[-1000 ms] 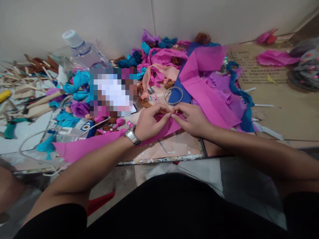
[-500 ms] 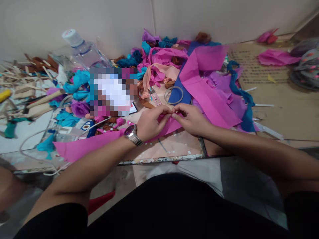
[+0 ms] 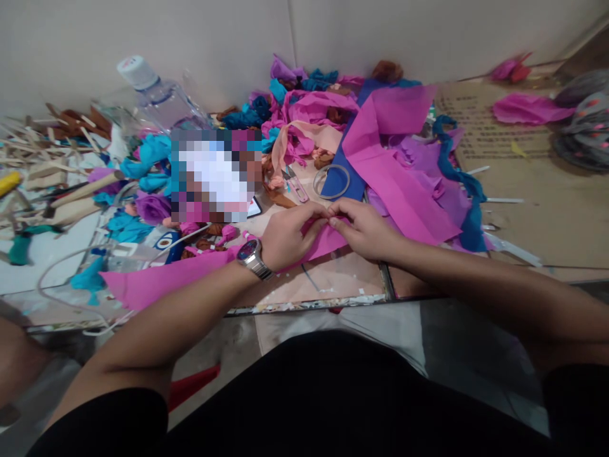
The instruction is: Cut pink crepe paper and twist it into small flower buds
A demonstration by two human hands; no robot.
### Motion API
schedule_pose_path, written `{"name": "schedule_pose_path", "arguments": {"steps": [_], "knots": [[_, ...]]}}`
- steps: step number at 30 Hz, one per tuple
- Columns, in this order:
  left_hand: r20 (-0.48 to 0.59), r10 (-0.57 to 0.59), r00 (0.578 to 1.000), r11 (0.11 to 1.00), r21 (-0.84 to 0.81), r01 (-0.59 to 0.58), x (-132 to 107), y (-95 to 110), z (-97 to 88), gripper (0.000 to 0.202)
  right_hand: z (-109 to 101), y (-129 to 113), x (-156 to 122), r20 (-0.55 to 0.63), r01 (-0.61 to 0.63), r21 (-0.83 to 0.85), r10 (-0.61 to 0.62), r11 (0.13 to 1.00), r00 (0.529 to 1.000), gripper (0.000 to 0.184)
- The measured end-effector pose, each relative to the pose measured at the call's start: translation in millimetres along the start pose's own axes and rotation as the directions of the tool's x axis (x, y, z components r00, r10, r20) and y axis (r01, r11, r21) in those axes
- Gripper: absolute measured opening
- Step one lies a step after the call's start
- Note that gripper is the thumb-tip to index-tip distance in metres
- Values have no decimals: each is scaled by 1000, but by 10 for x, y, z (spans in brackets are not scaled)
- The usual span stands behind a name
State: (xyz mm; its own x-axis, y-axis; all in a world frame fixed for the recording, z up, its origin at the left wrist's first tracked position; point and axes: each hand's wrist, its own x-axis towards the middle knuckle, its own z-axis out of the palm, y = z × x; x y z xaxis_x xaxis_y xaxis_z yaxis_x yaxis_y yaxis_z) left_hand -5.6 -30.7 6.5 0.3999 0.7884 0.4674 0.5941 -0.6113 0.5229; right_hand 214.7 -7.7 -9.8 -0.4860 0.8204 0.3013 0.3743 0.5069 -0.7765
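My left hand (image 3: 288,238) and my right hand (image 3: 364,228) meet fingertip to fingertip at the middle of the low table, both pinched on the upper edge of a long pink crepe paper strip (image 3: 166,279). The strip runs from under my hands down to the left, across the table's front. A silver watch (image 3: 252,257) sits on my left wrist. Just beyond my fingers lie a small pair of snips (image 3: 295,185) and a metal ring (image 3: 332,182).
A heap of pink, purple and blue crepe paper (image 3: 399,171) lies at the right back. A plastic water bottle (image 3: 159,98), teal paper flowers (image 3: 143,165) and wooden sticks (image 3: 42,158) crowd the left. Cardboard (image 3: 523,178) covers the floor at right.
My hands have stayed together on the strip, shifting slightly; my left wrist has turned so the watch face shows more.
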Motion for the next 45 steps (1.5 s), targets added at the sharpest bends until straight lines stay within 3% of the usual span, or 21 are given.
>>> {"name": "schedule_pose_path", "arguments": {"steps": [10,18,29,45], "knots": [[13,12,1000,1000,4,-12,-11,27,15,14,23,-29,19,46,-5,-7,6,1000,999,12],[28,-4,1000,999,38,3,-10,-29,2,12,24,27,20,-5,-18,86,18,996,1000,11],[16,15,1000,999,-43,-14,3,41,-24,14,-2,-25,21,20,9,27,-10,1000,1000,9],[23,37,999,999,-19,-37,-3,18,-19,20,-19,-37,12,28,37,6,-37,999,999,11]]}}
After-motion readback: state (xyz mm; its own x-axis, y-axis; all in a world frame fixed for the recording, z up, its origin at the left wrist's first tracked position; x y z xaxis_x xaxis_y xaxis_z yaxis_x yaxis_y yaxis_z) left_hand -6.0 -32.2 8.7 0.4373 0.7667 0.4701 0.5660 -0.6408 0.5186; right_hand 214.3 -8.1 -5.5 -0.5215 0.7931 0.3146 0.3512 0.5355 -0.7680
